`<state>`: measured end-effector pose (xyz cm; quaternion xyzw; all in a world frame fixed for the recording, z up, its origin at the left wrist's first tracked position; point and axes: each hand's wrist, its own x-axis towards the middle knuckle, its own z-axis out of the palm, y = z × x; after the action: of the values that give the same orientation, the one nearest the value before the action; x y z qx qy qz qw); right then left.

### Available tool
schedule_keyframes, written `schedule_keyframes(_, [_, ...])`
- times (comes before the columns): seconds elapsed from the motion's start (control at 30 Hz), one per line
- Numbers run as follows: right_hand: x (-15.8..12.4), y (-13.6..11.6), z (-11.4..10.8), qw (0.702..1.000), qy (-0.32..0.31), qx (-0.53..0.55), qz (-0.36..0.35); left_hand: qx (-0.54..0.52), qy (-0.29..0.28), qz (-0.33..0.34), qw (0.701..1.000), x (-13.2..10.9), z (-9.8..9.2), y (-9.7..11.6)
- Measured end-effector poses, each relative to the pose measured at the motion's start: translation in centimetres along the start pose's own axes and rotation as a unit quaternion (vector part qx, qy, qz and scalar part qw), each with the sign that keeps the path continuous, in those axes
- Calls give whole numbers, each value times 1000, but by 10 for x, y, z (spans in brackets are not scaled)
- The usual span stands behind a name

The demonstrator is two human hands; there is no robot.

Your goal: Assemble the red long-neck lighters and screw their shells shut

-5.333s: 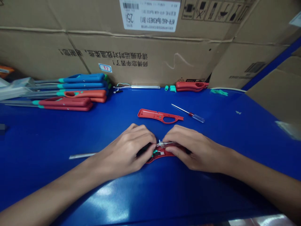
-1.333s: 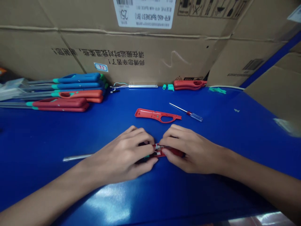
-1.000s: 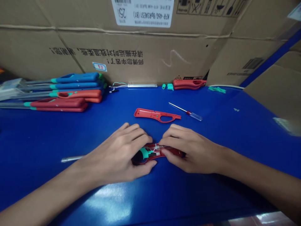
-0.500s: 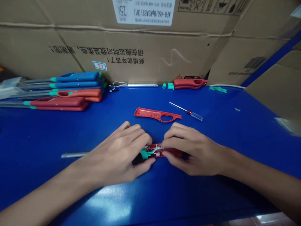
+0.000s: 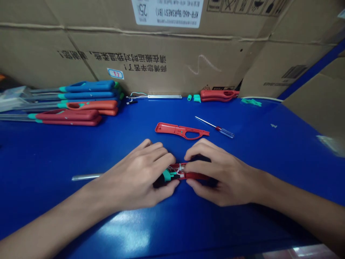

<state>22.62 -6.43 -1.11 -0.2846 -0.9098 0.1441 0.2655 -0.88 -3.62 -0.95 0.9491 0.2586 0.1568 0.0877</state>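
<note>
A gas lighter with its red handle shell (image 5: 198,175) opened lies flat under both hands. Its green trigger (image 5: 169,175), thin white wires and small inner parts show between the fingers. The metal tube (image 5: 86,177) sticks out to the left beneath my left wrist. My left hand (image 5: 145,172) is closed around the lighter's left part, thumb on the near side. My right hand (image 5: 219,171) grips the right end; one finger presses on the inner parts, another arches above, and the thumb sits at the near edge. What lies under its palm is partly hidden.
Beyond the hands lie a loose red shell half (image 5: 172,128) and a screwdriver (image 5: 215,127). Several finished-looking lighters (image 5: 88,95) are stacked at left. Along the cardboard box (image 5: 172,46) lie a metal tube with wires (image 5: 164,96), a red handle (image 5: 218,95) and green pieces (image 5: 252,102).
My right hand's fingers have spread a little, one lifting off the inner parts while another presses there. My left hand keeps its hold. The whole view has shifted slightly.
</note>
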Motion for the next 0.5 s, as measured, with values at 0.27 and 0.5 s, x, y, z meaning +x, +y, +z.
schedule_keyframes(0.27, [0, -3, 3, 1000, -2, -2, -18, -3, 8, 10, 1000, 2, 0, 1])
schedule_keyframes(0.5, [-3, -13, 7, 999, 0, -39, 38, 4, 24, 5, 1000, 1, 1, 0])
